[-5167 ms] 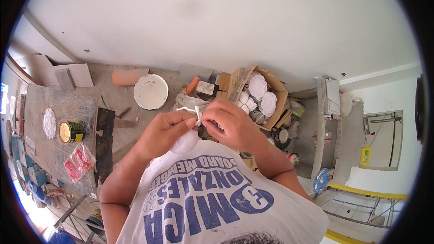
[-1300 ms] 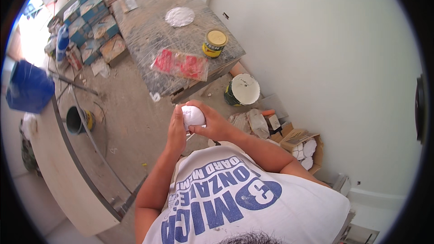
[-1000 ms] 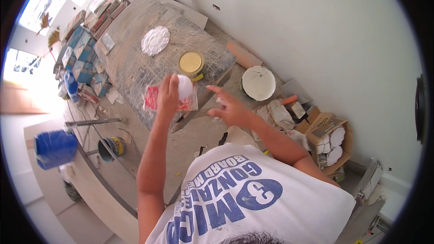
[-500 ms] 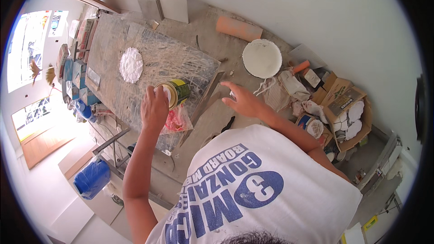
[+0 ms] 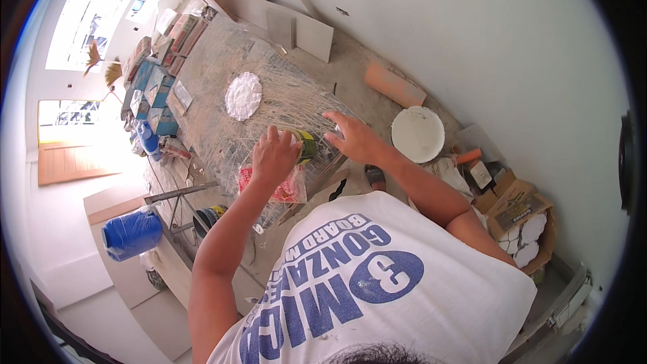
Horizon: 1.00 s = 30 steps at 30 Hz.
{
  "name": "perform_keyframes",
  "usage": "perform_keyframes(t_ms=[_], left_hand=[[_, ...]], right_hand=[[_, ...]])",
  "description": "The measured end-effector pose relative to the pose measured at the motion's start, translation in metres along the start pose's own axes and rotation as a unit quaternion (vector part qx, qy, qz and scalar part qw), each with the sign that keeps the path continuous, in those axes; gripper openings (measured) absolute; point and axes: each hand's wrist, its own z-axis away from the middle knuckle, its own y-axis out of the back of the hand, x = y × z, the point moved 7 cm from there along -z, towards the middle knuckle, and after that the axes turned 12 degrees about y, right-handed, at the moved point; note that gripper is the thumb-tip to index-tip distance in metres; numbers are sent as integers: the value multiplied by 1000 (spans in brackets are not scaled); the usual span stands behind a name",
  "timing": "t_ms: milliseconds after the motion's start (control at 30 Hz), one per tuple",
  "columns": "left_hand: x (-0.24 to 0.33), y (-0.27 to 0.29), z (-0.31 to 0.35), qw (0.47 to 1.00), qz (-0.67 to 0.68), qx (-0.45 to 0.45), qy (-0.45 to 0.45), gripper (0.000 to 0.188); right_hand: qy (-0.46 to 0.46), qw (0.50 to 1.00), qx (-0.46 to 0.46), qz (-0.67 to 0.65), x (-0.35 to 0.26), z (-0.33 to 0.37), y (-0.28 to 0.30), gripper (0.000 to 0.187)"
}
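Observation:
My left hand (image 5: 275, 156) is closed over the top of a yellow-green metal can (image 5: 308, 146), its fingers at the rim. The can is near the right edge of a scratched, dusty work board (image 5: 202, 61). Just right of the can is my right hand (image 5: 356, 139), thumb and forefinger spread apart. A small white bit shows between them, too small to name. Below the can lies a clear plastic bag (image 5: 291, 187) with something red inside. Farther up the board sits a round white mound (image 5: 243, 96) with a crinkled edge.
A white-topped round bucket (image 5: 418, 135) and an orange cylinder (image 5: 395, 85) are on the floor at right. An open cardboard box (image 5: 522, 219) stands nearer me. Boxes and sacks (image 5: 158, 87) line the board's left side. A blue plastic-wrapped container (image 5: 133, 236) stands lower left.
The view has swung, shifting the board and surroundings rightward in the picture. My right hand is now closer to the can. My left hand stays on it.

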Motion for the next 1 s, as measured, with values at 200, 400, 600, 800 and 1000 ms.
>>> perform_keyframes(t_ms=[200, 400, 600, 800, 1000], left_hand=[[-19, -1, 4, 999, 31, 17, 21, 26], [-144, -4, 75, 787, 492, 164, 333, 31], [-160, -90, 271, 433, 788, 62, 434, 43], [-63, 35, 250, 567, 794, 66, 208, 51], [-86, 21, 304, 477, 816, 171, 280, 39]], right_hand=[[-15, 998, -64, -15, -25, -19, -11, 46], [121, 989, -75, 45, -30, -47, -32, 36], [6, 962, -263, -76, -109, -91, -79, 28], [12, 855, -386, -347, -217, -33, -205, 20], [156, 876, -423, -172, -242, -65, -219, 44]])
